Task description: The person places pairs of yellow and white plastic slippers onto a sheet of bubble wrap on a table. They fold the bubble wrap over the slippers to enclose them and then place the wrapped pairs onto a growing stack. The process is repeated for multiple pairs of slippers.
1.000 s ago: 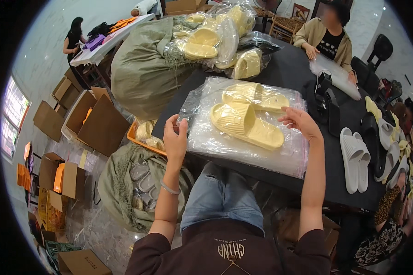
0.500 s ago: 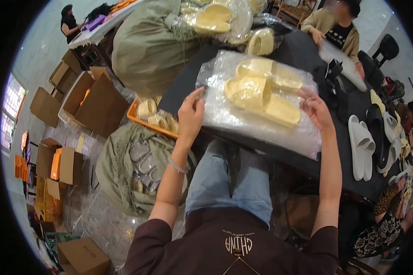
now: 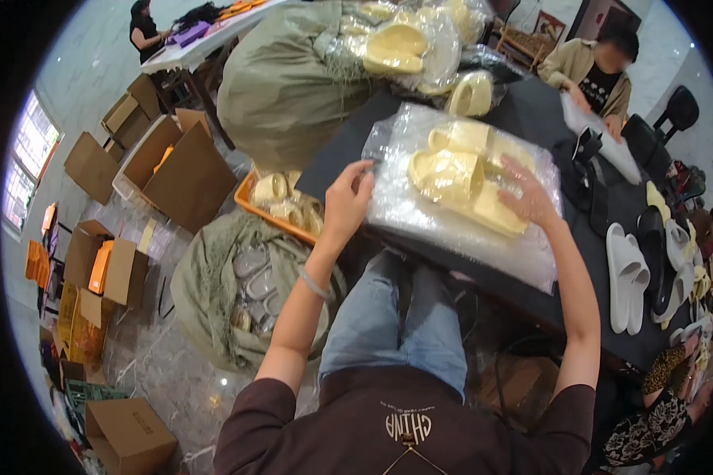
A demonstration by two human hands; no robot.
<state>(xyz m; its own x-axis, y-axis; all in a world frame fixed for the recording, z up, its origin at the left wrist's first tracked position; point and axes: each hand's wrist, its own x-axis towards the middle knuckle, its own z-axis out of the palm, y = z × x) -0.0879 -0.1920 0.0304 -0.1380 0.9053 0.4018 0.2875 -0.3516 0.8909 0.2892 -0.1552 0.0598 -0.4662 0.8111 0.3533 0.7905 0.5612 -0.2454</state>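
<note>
A pair of pale yellow slide slippers (image 3: 448, 176) lies in a clear plastic bag (image 3: 388, 207) on a stack of similar clear bags at the near edge of the black table. My left hand (image 3: 345, 207) is at the bag's left edge, fingers curled in on the plastic; its fingertips are partly hard to make out. Over the right part of the slippers, my right hand (image 3: 531, 194) lies with fingers spread on the bag, gripping nothing.
Wrapped yellow slippers (image 3: 396, 49) are heaped at the back beside a large green sack (image 3: 285, 95). White slides (image 3: 627, 277) stand on the right. An orange crate (image 3: 249, 204), an opened sack (image 3: 194, 297) and cardboard boxes (image 3: 186, 178) are left. Across the table, a person (image 3: 598, 75) handles clear bags.
My right hand has moved left from the bag's right edge onto the slippers, flattening its fingers. My left hand stays by the left edge. The whole view has shifted slightly.
</note>
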